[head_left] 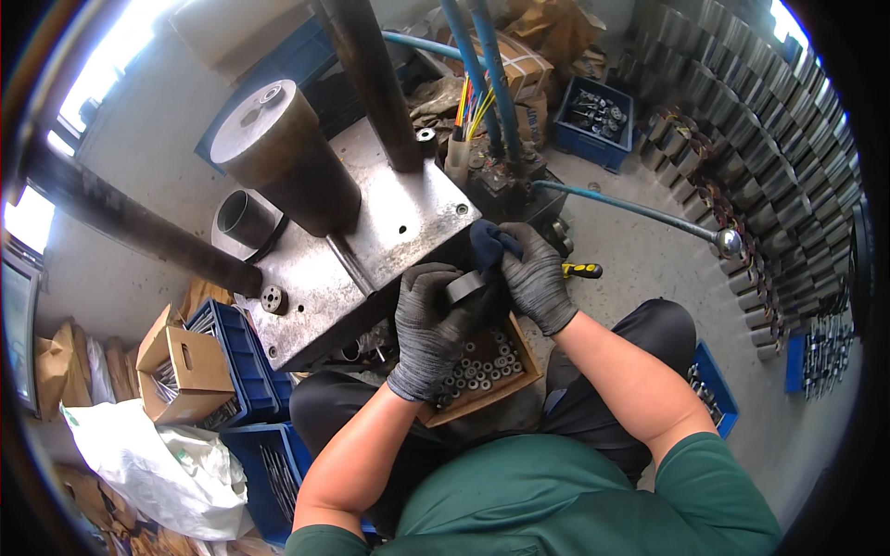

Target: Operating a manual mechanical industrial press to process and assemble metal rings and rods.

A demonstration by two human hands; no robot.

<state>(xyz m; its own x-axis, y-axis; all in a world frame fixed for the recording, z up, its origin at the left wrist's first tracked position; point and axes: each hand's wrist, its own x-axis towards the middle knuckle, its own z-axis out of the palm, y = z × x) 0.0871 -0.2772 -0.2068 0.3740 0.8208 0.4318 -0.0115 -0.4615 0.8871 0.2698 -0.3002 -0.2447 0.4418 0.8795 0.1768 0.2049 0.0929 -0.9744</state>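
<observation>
In a grey knit glove, my left hand (pixel 428 320) is closed around a short grey metal cylinder (pixel 465 287). My right hand (pixel 540 278), gloved the same way, grips a dark blue cloth (pixel 489 243) that hangs down beside the cylinder. Whether the cloth touches the metal I cannot tell. Both hands are in front of the near edge of a steel press bed (pixel 408 255). Below them, between my legs, sits an open cardboard box (pixel 530 375) with several small metal rings (pixel 482 371) in it.
A thick steel ram (pixel 306 176) and a short hollow cylinder (pixel 246 218) stand on the bed between dark columns. A blue lever with a ball end (pixel 728 243) reaches right. A yellow-black tool handle (pixel 582 271) lies near my right hand. Stacked metal cylinders (pixel 742 120) line the right.
</observation>
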